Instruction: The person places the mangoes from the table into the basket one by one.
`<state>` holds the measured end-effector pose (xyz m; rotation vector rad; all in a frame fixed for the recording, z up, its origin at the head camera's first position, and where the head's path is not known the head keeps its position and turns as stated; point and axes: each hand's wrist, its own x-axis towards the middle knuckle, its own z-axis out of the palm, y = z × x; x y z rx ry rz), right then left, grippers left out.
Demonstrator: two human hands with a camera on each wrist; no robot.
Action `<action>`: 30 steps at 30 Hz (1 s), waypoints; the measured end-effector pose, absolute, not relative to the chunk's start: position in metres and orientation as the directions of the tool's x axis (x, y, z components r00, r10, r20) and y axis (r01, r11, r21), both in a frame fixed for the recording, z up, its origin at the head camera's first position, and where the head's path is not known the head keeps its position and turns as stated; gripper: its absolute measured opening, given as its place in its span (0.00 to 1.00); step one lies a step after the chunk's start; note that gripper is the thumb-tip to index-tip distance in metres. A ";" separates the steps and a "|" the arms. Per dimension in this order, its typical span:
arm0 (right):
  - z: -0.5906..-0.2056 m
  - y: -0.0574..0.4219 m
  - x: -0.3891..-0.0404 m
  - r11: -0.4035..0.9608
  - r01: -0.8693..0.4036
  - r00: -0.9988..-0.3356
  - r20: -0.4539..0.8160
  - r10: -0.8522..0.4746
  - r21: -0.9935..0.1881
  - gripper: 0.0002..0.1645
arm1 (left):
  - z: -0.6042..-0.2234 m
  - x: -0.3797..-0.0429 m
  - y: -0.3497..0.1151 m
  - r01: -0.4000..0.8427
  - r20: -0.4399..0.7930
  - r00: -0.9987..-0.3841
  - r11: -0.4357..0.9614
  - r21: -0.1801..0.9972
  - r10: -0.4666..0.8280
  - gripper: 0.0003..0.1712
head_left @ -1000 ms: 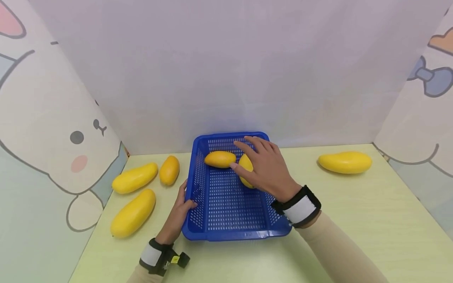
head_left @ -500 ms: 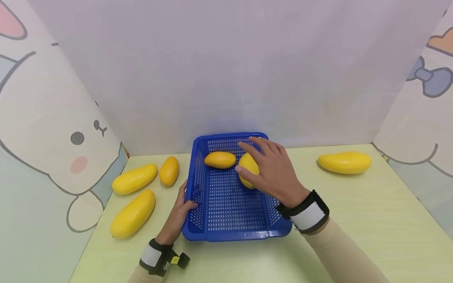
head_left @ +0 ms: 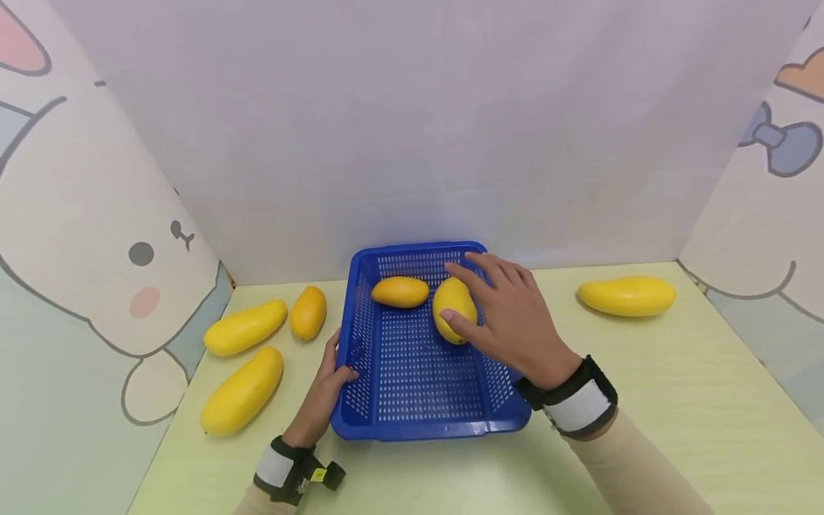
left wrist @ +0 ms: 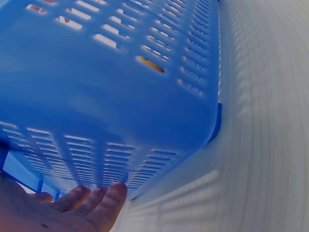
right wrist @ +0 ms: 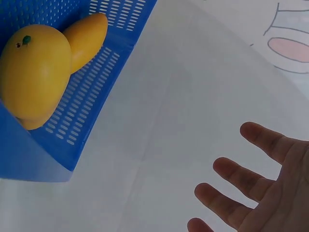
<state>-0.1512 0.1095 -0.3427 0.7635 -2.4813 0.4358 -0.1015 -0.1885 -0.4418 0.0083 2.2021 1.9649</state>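
Observation:
A blue plastic basket with slotted walls stands in the middle of the table. My left hand holds its left rim, thumb over the edge and fingers along the outer wall. Inside lie two mangoes: a small orange-yellow mango at the back left and a bigger yellow mango at the back right. Over the basket's right side hovers my right hand, fingers spread and holding nothing. Its thumb overlaps the bigger mango in the head view, while the right wrist view shows these fingers apart from the fruit.
Left of the basket lie two long yellow mangoes, an upper one and a lower one, beside a small orange mango. Another long yellow mango rests at the back right. A pale wall rises behind the table.
My right hand has drawn a little right and toward me, uncovering more of the bigger mango. The left hand, basket and fruit stay where they were.

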 end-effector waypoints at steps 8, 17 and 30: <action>-0.344 0.121 -0.146 0.804 -0.570 -0.736 0.541 -0.408 -0.169 0.39 | -0.441 -0.102 -0.188 -0.116 -0.132 -0.982 0.122 0.986 0.136 0.40; -0.346 0.131 -0.146 0.802 -0.572 -0.721 0.570 -0.393 -0.170 0.38 | -0.442 -0.101 -0.189 -0.134 -0.150 -0.982 0.137 0.982 0.114 0.40; -0.348 0.146 -0.148 0.802 -0.567 -0.711 0.605 -0.359 -0.190 0.37 | -0.442 -0.102 -0.189 -0.132 -0.148 -0.981 0.127 0.983 0.125 0.41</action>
